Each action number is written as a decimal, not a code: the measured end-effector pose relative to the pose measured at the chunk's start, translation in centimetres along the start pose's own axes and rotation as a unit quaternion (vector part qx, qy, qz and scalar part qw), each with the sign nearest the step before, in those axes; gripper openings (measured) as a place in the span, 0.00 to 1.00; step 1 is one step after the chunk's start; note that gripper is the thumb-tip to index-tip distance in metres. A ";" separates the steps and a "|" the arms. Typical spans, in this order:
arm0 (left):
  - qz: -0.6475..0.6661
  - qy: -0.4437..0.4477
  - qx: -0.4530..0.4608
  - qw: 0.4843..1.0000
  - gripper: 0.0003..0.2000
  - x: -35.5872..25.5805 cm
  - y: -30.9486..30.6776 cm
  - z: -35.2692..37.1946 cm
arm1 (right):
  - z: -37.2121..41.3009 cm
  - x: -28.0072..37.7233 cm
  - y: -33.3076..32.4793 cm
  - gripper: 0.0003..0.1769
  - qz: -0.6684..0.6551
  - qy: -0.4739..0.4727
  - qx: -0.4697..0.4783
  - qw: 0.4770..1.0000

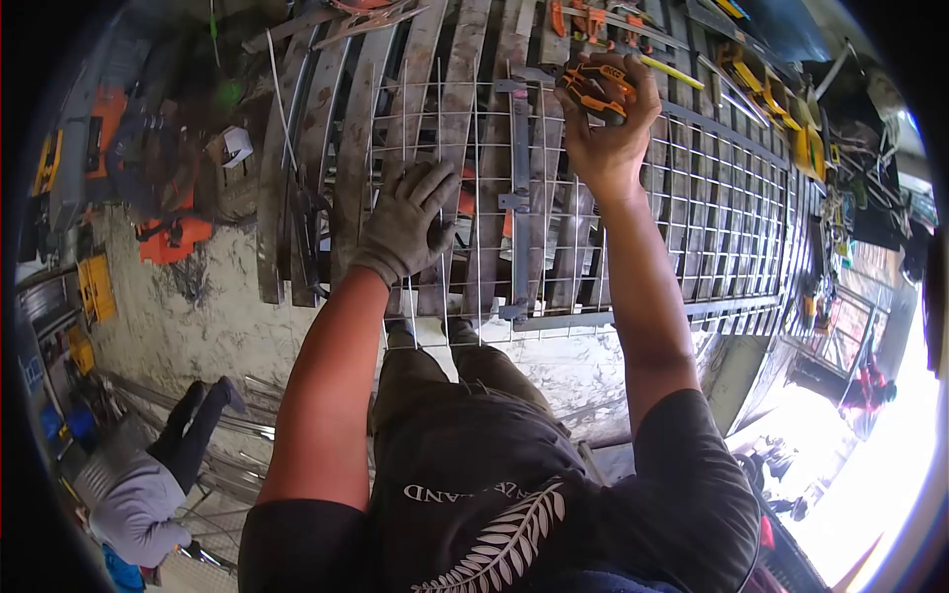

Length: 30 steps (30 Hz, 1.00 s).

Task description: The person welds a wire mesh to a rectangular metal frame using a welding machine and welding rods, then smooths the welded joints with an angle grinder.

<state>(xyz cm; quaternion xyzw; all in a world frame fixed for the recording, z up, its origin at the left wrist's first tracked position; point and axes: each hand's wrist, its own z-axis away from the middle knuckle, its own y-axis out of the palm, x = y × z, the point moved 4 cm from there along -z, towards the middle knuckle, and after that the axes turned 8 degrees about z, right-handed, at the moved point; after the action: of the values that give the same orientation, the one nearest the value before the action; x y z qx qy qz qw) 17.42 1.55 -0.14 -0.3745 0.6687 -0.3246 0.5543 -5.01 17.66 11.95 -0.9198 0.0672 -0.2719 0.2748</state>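
Note:
A welded wire mesh (pixel 494 148) lies over the slatted metal workbench (pixel 341 188), joined to a grey metal frame (pixel 520 237) with small hinge-like tabs. My left hand (pixel 407 222), in a grey-green glove, rests flat on the mesh with its fingers stretched out. Bare and raised over the mesh's far part, my right hand (pixel 618 138) has its fingers wrapped round an orange-and-black tape measure (pixel 598 87). A yellow strip (pixel 674 72) shows just right of that hand; where it begins is hidden by the fingers.
Orange clamps (pixel 593 22) lie along the bench's far edge. Yellow holders (pixel 806 143) stand at the far right. Another person (pixel 148 484) bends over metal bars at lower left. An orange tool (pixel 176 235) sits left of the bench, above the stained floor (pixel 237 296).

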 end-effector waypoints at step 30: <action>-0.030 -0.009 0.027 0.999 0.38 -0.2 0.1 0.0 | 2.4 -2.9 2.2 0.42 -0.045 0.029 0.071 0.996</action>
<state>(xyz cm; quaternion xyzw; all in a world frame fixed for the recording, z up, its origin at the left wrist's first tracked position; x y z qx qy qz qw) 17.39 1.81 -0.11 -0.3822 0.6429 -0.3562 0.5602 -6.13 17.68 7.71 -0.8919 0.0145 -0.3146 0.3245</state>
